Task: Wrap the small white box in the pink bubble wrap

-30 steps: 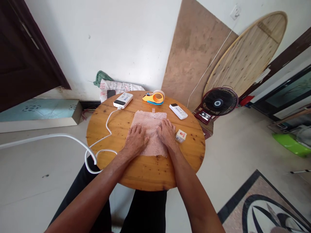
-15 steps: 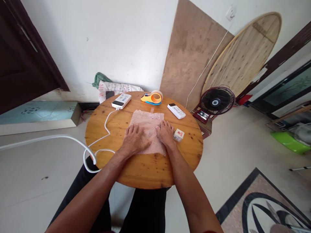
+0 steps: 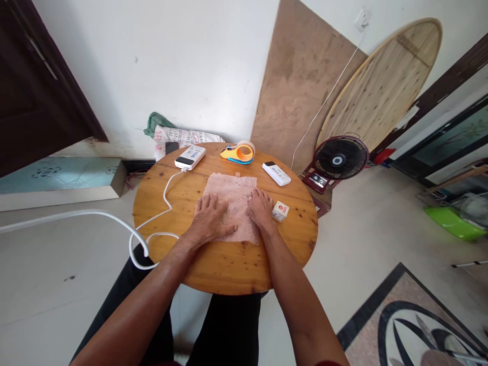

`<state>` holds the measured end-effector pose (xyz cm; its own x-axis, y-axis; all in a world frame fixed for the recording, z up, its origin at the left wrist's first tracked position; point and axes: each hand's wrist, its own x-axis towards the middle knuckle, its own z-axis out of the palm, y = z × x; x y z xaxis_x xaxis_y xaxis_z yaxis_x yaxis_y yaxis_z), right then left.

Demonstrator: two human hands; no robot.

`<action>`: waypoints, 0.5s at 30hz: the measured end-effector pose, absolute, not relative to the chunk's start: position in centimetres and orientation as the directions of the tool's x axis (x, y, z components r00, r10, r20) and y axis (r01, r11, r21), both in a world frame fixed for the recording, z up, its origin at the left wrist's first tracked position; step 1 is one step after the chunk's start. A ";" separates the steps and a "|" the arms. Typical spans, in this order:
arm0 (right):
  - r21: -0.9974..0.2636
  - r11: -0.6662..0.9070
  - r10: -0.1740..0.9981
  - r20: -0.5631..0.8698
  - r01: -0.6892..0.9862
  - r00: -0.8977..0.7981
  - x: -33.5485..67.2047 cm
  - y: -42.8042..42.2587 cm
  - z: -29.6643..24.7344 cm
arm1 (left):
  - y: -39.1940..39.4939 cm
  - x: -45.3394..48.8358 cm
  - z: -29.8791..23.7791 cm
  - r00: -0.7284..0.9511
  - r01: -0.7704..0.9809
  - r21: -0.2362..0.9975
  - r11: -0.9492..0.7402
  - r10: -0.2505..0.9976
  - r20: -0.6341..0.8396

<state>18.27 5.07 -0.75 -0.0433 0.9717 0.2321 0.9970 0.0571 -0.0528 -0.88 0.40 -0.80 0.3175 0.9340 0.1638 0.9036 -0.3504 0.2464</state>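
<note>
A pinkish sheet of bubble wrap (image 3: 238,203) lies flat on the round wooden table (image 3: 229,269). My left hand (image 3: 209,218) rests on its left part with the fingers spread. On the right edge lies my right hand (image 3: 261,207), palm down with fingers stretched forward. Just right of that hand sits a small white box (image 3: 280,211) with a red mark. A bit of clear tape (image 3: 238,174) shows at the wrap's far edge. Beyond it stands an orange and blue tape dispenser (image 3: 238,153).
White power banks lie at the far left (image 3: 190,157) and far right (image 3: 276,173) of the table. A thick white cable (image 3: 166,198) runs from the left one over the table edge. A black fan (image 3: 340,157) stands on a stool to the right.
Both hands stay on the bubble wrap, with only a very slight shift of the fingers. The view has moved a little; nothing was picked up or let go.
</note>
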 end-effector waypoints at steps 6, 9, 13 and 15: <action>-0.058 0.047 0.978 0.203 0.997 -0.034 18.2 4.9 -0.4 | 0.3 -0.5 -0.5 0.253 0.921 0.247 -0.302 0.944 0.212; -0.059 0.039 0.974 0.226 0.997 -0.024 18.1 4.9 -0.3 | 0.4 -0.4 -0.4 0.213 0.933 0.239 -0.269 0.948 0.238; -0.078 0.027 0.971 0.239 0.997 -0.007 17.9 4.8 -0.3 | 0.4 -0.4 -0.6 0.221 0.936 0.218 -0.275 0.944 0.244; -0.086 0.021 0.970 0.244 0.996 0.001 17.9 4.8 -0.3 | 0.4 -0.3 -0.6 0.214 0.941 0.212 -0.262 0.950 0.226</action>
